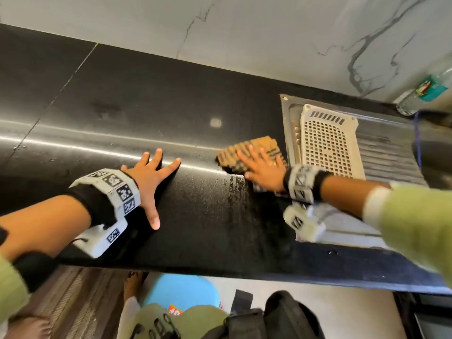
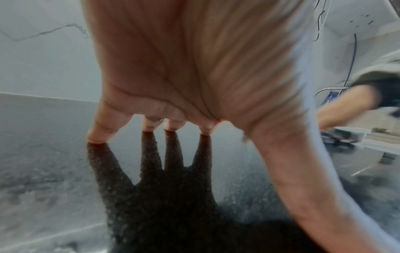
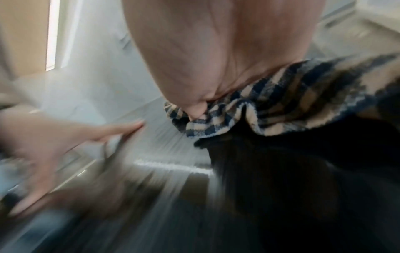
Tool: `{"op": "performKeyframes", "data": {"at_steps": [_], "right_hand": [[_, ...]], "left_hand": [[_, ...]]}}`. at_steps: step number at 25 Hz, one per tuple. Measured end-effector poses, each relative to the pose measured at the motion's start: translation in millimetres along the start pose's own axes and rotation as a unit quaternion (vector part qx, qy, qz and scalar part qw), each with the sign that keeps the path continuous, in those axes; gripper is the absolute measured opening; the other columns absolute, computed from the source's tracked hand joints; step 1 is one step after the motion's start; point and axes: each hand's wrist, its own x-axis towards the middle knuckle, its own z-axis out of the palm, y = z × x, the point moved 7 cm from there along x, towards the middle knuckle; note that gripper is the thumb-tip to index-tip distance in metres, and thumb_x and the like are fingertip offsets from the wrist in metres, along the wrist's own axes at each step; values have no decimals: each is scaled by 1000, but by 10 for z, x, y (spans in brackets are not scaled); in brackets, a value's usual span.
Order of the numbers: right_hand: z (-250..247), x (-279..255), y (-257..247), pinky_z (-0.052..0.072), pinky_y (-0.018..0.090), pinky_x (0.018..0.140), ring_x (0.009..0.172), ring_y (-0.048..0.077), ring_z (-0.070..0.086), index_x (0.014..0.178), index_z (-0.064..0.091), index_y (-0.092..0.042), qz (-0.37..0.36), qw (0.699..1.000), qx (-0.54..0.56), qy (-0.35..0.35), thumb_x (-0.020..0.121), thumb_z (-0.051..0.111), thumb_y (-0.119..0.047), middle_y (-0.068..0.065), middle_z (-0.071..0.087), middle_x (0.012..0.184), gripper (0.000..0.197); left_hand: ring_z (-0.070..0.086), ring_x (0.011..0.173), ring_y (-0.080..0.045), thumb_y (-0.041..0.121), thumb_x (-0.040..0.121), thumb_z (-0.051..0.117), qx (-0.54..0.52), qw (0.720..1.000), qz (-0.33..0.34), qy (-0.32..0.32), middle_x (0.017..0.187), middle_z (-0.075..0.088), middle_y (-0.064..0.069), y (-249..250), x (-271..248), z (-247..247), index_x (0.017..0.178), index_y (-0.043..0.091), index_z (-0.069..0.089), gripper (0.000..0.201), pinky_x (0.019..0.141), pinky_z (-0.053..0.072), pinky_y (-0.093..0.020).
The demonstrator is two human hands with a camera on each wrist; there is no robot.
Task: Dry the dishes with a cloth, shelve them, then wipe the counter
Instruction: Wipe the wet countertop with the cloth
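A tan and dark blue checked cloth (image 1: pixel 247 152) lies flat on the black counter (image 1: pixel 122 99), just left of the steel sink drainboard. My right hand (image 1: pixel 263 167) presses flat on the cloth, fingers straight and spread; the right wrist view shows the cloth (image 3: pixel 281 102) bunched under the palm (image 3: pixel 216 51), blurred by motion. My left hand (image 1: pixel 151 177) rests open on the bare counter, fingers splayed, to the left of the cloth. In the left wrist view its fingertips (image 2: pixel 97 135) touch the glossy surface (image 2: pixel 43 145) and mirror in it. A wet streak (image 1: pixel 234 187) shows beside the cloth.
A white perforated plastic tray (image 1: pixel 327 140) lies on the ribbed steel drainboard (image 1: pixel 391 152) at the right. A clear bottle with a green label (image 1: pixel 430 89) stands at the back right corner. Marble wall (image 1: pixel 244 33) runs behind the counter. A dark bag (image 1: pixel 281 314) sits on the floor below.
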Motion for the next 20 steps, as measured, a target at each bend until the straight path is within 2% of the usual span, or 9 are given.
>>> {"op": "performKeyframes", "data": {"at_steps": [2, 4, 7, 11, 13, 17, 19, 20], "right_hand": [[-307, 753, 441, -8, 46, 114, 144, 32, -13, 150, -7, -21, 63, 995, 81, 7, 102, 31, -31, 12, -17, 156, 62], [-483, 1352, 917, -3, 48, 117, 145, 35, -8, 150, -6, -20, 117, 990, 83, 4, 100, 36, -33, 17, -13, 157, 68], [-824, 1823, 1437, 3, 47, 116, 145, 33, -3, 151, -6, -20, 148, 987, 61, 4, 97, 41, -36, 16, -9, 157, 73], [-1163, 2147, 1722, 7, 48, 117, 144, 38, 1, 151, -2, -24, 179, 982, 59, 20, 96, 40, -41, 19, -6, 157, 71], [-1177, 2078, 1671, 8, 48, 117, 144, 39, 3, 151, -3, -26, 214, 974, 69, 4, 98, 38, -40, 18, -6, 157, 68], [-1085, 1519, 964, 5, 40, 116, 145, 32, 0, 150, -7, -20, 128, 989, 73, 15, 100, 38, -26, 17, -8, 157, 68], [-804, 1067, 592, 2, 44, 116, 145, 36, -2, 151, -6, -23, 123, 990, 68, -20, 100, 39, -28, 18, -13, 156, 67], [-628, 838, 448, 1, 47, 115, 144, 39, -4, 151, 1, -24, 112, 991, 62, -33, 99, 41, -28, 18, -15, 156, 65]], "left_hand": [[-23, 141, -32, 58, 35, 87, -3, 1000, 3, -2, 148, -38, -4, -9, 27, -1, 131, 45, -36, 157, 108, 11, -68], [-26, 140, -31, 59, 36, 86, -8, 1000, 7, -8, 147, -39, -3, -11, 53, 11, 126, 46, -39, 155, 107, 10, -67], [-31, 137, -30, 59, 37, 85, -17, 1000, 15, -21, 145, -43, 0, -15, 72, 47, 125, 48, -43, 156, 107, 8, -67], [-36, 134, -29, 62, 36, 84, -17, 999, 19, -35, 134, -53, 2, -46, 133, 82, 121, 48, -47, 156, 107, 5, -67], [-36, 134, -30, 64, 36, 83, -13, 999, 21, -36, 134, -53, 2, -54, 150, 71, 121, 48, -47, 156, 107, 5, -68], [-31, 137, -33, 64, 36, 83, -6, 999, 31, -24, 144, -44, -1, -43, 126, 22, 128, 46, -41, 156, 106, 7, -69], [-28, 139, -33, 65, 34, 83, -3, 999, 40, -11, 146, -42, -2, -24, 98, -10, 133, 45, -36, 156, 106, 9, -69], [-26, 139, -34, 65, 34, 83, -1, 999, 44, -5, 147, -40, -2, -18, 82, -10, 135, 44, -34, 156, 105, 10, -69]]}}
